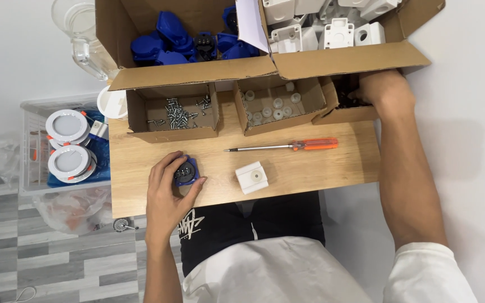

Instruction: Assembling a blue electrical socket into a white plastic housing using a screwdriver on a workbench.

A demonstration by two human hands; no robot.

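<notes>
Left hand (pixel 169 188) sits closest to me, grip closed around one blue socket piece (pixel 186 171) on the counter (pixel 141 163). I count one white block (pixel 252 177) just right of it, one screwdriver (pixel 287 146) lying left-right, handle right. Right hand (pixel 385 90) is inside the small dark-parts box (pixel 343 112); I can't tell its grip. Three small boxes, two big.

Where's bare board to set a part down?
Free: right end, below the screwdriver, right of the white block; also the strip between block and left hand. Crowded: back edge, lined with small boxes; right hand is in one.
</notes>
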